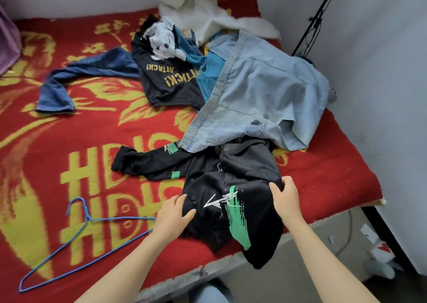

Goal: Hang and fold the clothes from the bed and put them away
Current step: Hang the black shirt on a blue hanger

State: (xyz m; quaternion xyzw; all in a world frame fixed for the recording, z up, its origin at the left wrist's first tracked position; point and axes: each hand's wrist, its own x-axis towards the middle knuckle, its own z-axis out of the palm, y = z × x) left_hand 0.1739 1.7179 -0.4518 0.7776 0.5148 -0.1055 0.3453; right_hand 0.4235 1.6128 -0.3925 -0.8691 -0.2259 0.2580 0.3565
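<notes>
At the near edge of the red-and-yellow blanketed bed (92,129), the left hand (175,212) and right hand (285,198) each grip the crumpled black sweatshirt with green print (212,187), fingers curled into the cloth. It likely needs drawing clear of the overlapping pale denim jacket (265,90) before it is spread flat.

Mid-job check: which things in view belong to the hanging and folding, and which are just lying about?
Job: black top, gripped by left hand and right hand; blue hanger; denim jacket; ATTACK tee; jeans; teal garment.
Lying about: red blanket; black pole by the wall; paper scraps on the floor; purple cloth.
</notes>
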